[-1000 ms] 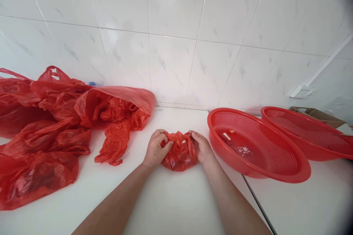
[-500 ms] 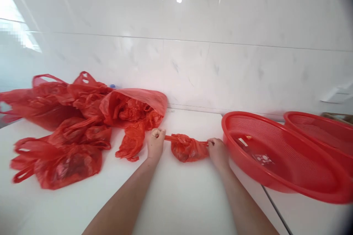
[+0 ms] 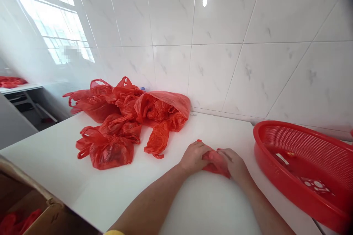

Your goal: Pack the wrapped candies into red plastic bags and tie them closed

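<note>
A small knotted red plastic bag (image 3: 215, 162) lies on the white counter (image 3: 132, 187) between my two hands. My left hand (image 3: 193, 157) is closed over its left side. My right hand (image 3: 234, 163) is closed over its right side, fingers curled onto the plastic. Both hands press the bag against the counter, and most of the bag is hidden under them.
A heap of red plastic bags (image 3: 124, 121) lies at the back left against the tiled wall. A red perforated basket (image 3: 303, 170) stands at the right. An open cardboard box (image 3: 33, 213) with red plastic inside sits at the lower left, below the counter edge.
My hands, which were pulling the bag's handles apart, have come together over the bag. The view has swung left, showing the window and the cardboard box.
</note>
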`<state>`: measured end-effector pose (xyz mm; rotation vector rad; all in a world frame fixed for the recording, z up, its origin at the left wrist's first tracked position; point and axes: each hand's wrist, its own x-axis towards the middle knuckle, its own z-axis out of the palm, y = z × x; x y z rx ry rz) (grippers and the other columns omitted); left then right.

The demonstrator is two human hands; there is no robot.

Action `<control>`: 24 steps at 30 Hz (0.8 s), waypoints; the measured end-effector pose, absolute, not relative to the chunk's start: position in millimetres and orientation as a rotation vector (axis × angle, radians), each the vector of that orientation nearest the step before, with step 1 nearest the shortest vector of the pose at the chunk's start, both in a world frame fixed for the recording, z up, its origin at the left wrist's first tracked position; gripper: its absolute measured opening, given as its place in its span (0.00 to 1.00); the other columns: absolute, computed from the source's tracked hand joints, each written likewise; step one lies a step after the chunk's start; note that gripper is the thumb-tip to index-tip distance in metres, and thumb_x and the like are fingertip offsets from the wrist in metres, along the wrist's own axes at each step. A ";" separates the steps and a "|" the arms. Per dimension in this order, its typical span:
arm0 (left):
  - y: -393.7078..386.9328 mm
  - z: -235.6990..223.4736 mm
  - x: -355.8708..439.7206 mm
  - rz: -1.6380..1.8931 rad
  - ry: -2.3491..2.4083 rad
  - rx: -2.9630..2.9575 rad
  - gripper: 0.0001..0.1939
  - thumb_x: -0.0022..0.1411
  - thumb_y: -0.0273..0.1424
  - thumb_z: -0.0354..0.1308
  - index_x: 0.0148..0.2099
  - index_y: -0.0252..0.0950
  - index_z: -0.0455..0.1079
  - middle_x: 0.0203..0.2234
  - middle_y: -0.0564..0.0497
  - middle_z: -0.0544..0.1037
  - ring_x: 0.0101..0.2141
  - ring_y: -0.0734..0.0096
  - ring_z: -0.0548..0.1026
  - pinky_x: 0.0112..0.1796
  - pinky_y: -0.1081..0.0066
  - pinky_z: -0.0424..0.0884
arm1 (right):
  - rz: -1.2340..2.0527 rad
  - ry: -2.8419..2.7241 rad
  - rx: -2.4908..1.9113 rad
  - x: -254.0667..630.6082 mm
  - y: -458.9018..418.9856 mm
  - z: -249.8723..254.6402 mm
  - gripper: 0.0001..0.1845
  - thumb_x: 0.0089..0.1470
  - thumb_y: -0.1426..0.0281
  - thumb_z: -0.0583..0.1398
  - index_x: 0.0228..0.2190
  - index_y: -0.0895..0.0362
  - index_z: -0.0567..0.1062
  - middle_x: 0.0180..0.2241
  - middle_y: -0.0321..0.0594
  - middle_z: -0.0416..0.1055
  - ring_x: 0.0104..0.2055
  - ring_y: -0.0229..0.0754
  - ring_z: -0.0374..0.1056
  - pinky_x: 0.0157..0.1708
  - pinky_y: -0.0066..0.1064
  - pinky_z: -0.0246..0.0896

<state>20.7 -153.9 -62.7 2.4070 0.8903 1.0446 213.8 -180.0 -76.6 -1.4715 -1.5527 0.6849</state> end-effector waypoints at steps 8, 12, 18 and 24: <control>-157.9 -21.8 -13.1 1.504 1.220 2.119 0.02 0.53 0.29 0.57 0.32 0.40 0.70 0.26 0.52 0.75 0.30 0.68 0.71 0.33 0.68 0.67 | 0.928 -1.397 -1.371 204.6 -189.2 -63.4 0.28 0.47 0.55 0.60 0.51 0.47 0.69 0.48 0.40 0.69 0.49 0.48 0.65 0.48 0.38 0.59; -161.9 7.4 -45.6 1.546 1.298 2.190 0.06 0.56 0.35 0.57 0.30 0.39 0.69 0.24 0.53 0.74 0.28 0.70 0.71 0.32 0.71 0.67 | 1.104 -1.328 -1.201 198.9 -187.7 -64.7 0.27 0.48 0.55 0.61 0.50 0.49 0.70 0.45 0.42 0.70 0.48 0.47 0.66 0.50 0.40 0.58; -159.7 46.6 -122.2 2.251 1.808 1.764 0.07 0.55 0.34 0.58 0.37 0.38 0.69 0.29 0.53 0.72 0.30 0.71 0.70 0.34 0.71 0.67 | 1.314 -0.797 -0.983 217.1 -174.6 -71.5 0.19 0.47 0.56 0.63 0.39 0.53 0.75 0.36 0.43 0.73 0.41 0.44 0.69 0.42 0.36 0.66; -154.4 40.1 -200.5 1.964 2.550 1.537 0.24 0.57 0.40 0.55 0.55 0.37 0.60 0.50 0.41 0.67 0.52 0.53 0.63 0.50 0.52 0.61 | 1.352 -0.820 -1.027 216.1 -173.3 -70.9 0.19 0.47 0.59 0.65 0.39 0.54 0.74 0.36 0.41 0.72 0.41 0.40 0.68 0.39 0.28 0.67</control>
